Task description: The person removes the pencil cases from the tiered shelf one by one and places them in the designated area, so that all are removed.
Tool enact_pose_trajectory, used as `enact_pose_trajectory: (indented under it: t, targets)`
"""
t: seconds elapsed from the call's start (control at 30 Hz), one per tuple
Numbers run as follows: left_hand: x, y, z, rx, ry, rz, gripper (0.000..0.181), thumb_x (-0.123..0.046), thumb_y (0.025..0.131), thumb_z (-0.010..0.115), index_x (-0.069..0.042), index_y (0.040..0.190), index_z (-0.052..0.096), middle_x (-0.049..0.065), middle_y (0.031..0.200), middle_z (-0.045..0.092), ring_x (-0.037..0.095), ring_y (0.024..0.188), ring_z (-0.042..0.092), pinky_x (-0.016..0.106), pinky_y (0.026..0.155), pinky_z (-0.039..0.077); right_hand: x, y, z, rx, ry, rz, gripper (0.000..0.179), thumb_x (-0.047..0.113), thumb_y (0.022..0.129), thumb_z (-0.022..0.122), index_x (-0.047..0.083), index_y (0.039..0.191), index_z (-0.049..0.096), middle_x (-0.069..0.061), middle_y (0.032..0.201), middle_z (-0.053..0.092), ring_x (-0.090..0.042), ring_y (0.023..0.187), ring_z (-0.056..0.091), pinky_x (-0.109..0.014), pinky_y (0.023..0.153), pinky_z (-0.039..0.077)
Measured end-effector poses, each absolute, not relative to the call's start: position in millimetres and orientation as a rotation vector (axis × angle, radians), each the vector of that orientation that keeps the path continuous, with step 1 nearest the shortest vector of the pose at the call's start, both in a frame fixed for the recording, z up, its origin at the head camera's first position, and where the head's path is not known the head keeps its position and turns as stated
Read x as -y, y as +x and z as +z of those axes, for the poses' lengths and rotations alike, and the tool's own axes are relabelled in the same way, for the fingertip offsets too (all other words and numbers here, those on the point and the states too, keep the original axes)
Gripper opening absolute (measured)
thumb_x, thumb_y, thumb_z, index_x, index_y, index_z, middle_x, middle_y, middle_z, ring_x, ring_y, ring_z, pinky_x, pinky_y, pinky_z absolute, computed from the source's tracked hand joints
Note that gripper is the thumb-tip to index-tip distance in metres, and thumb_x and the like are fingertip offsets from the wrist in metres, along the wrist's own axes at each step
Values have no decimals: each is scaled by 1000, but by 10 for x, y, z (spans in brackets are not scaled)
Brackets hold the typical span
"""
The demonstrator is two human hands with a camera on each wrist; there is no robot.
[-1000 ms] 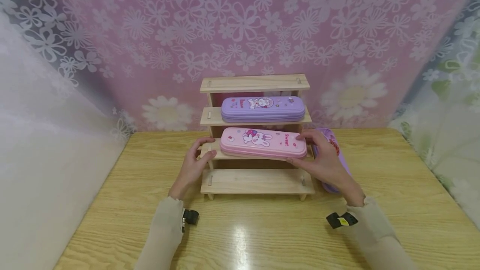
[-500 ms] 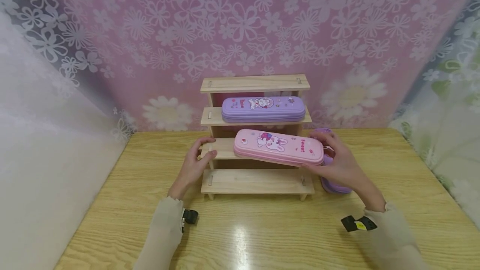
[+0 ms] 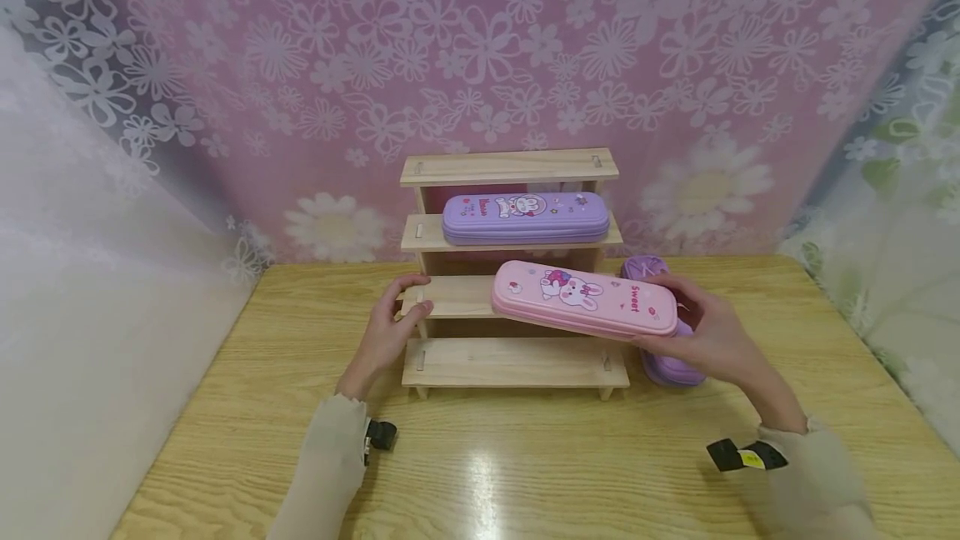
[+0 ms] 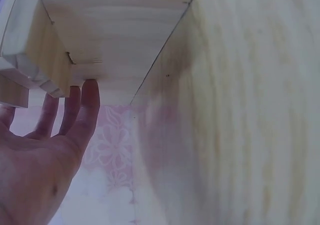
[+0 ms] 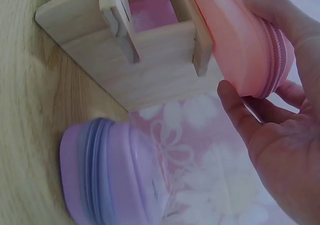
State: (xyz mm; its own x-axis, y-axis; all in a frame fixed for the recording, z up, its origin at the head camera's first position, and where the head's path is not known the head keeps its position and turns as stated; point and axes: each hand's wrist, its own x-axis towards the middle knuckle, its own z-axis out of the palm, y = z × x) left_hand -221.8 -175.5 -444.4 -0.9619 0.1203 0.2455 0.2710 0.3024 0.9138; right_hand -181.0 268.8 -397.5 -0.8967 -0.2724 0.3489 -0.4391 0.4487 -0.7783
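Note:
My right hand [image 3: 708, 332] holds a pink pencil case [image 3: 585, 298] by its right end. The case has a rabbit picture and "Sweet" on its lid. It slants down to the right, its left part over the third tier of a stepped wooden shelf [image 3: 517, 361], its right end jutting past the side. In the right wrist view, thumb and fingers grip the case's zipped end [image 5: 275, 55]. My left hand [image 3: 384, 332] grips the left end of that same tier; the left wrist view has its fingers [image 4: 90, 100] reaching up to the wood from below.
A purple pencil case [image 3: 525, 219] lies on the second tier. Another purple pencil case [image 3: 675, 369] rests on the wooden table [image 3: 480, 457] right of the shelf, partly hidden by my right hand. A flowered curtain [image 3: 480, 65] hangs behind.
The right hand has drawn the pink pencil case rightward along the third tier, with its right end tipping lower. The left hand has kept its place on the shelf.

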Motion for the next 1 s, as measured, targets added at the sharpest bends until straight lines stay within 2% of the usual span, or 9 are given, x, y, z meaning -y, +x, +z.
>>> enact_pose_trajectory:
  t: [0.17, 0.37, 0.6, 0.87, 1.0]
  targets:
    - [1764, -2223, -4462, 2415, -375, -1746, 35, -22, 103, 62, -16, 137, 58, 4, 148, 54, 24, 140, 44, 48, 109, 31, -2859, -1764, -4003, 2483, 622, 1495, 76, -10, 73, 86, -3, 140, 53, 20, 128, 59, 6, 111, 58, -7, 92, 46]
    - [1761, -2217, -4457, 2411, -390, -1741, 34, -24, 103, 61, -18, 136, 59, 4, 147, 55, 25, 140, 44, 49, 109, 31, -3077, -1684, -4006, 2452, 563, 1533, 74, -16, 74, 81, -1, 141, 53, 13, 130, 61, 4, 108, 60, -8, 85, 49]
    - [1755, -2237, -4466, 2419, -369, -1748, 34, -24, 103, 61, -17, 137, 58, 4, 148, 54, 24, 140, 43, 48, 109, 31, -3375, -1593, -4016, 2242, 529, 1970, 74, -28, 78, 67, -2, 145, 49, 3, 132, 60, -3, 100, 71, -19, 72, 58]
    - [1764, -2241, -4485, 2416, -378, -1753, 35, -24, 103, 61, -17, 137, 58, 4, 148, 54, 24, 138, 44, 46, 108, 32, -3674, -1452, -4058, 2157, 497, 2096, 76, -30, 83, 60, 0, 151, 43, 6, 133, 62, -3, 101, 72, -20, 74, 59]
    - [1771, -2224, -4485, 2409, -389, -1770, 35, -24, 104, 60, -16, 138, 57, 5, 151, 52, 25, 142, 42, 48, 109, 29, -3782, -1387, -4066, 2112, 427, 2091, 76, -30, 82, 60, 0, 150, 44, 6, 131, 63, -2, 99, 73, -19, 74, 58]
